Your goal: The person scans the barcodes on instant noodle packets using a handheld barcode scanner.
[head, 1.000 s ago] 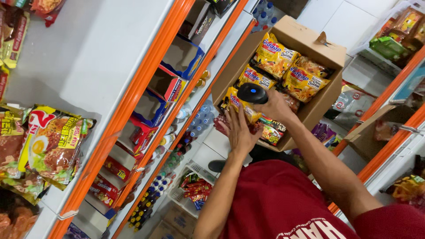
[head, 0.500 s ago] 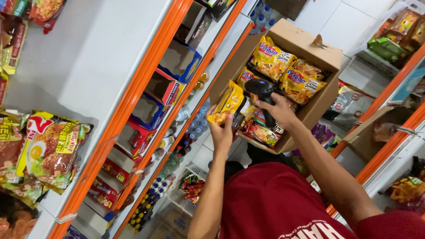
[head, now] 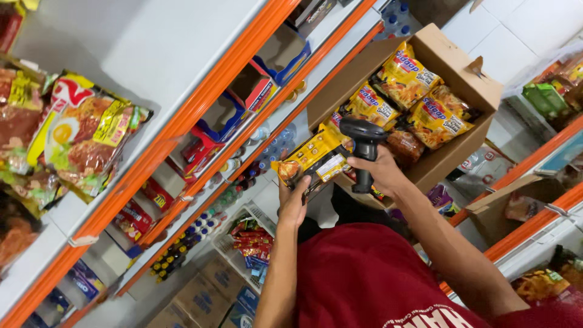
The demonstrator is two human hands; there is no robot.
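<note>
Centre frame: left hand (head: 296, 203) clamps yellow packet (head: 313, 159); right hand (head: 381, 172) closed on black scanner (head: 363, 146), aimed at it. Risk: the loosely pinched packet slips or tilts, spoiling the read. Box (head: 461, 73) upper right.

The left hand (head: 294, 203) grips a yellow noodle packet (head: 313, 159) from below, tilted so its pale label faces up. The right hand (head: 382, 173) is wrapped round the handle of a black scanner (head: 363, 143), whose head sits just above the packet's label. Behind both stands an open cardboard box (head: 449, 61) full of more yellow packets (crammed in at all angles). Orange-edged shelves (head: 200, 100) run along the left, with noodle packs (head: 85, 130) on the near one.
</note>
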